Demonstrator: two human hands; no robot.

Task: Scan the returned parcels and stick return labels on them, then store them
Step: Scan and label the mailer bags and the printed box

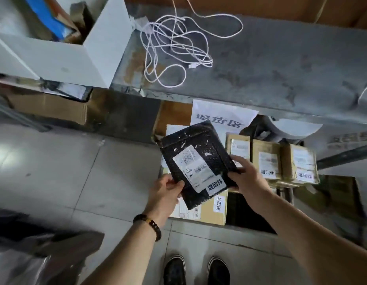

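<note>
A black bubble mailer with a white shipping label and a white return label is held tilted over the floor, below the shelf edge. My left hand grips its lower left edge. My right hand grips its right edge. Under it lies a flat cardboard parcel with its own return label. Three small cardboard parcels with return labels stand in a row just to the right.
A grey metal shelf spans above, carrying a tangled white cable and a white open box. A paper sign hangs under the shelf edge. Dark bags lie at lower left; my shoes stand on grey tiles.
</note>
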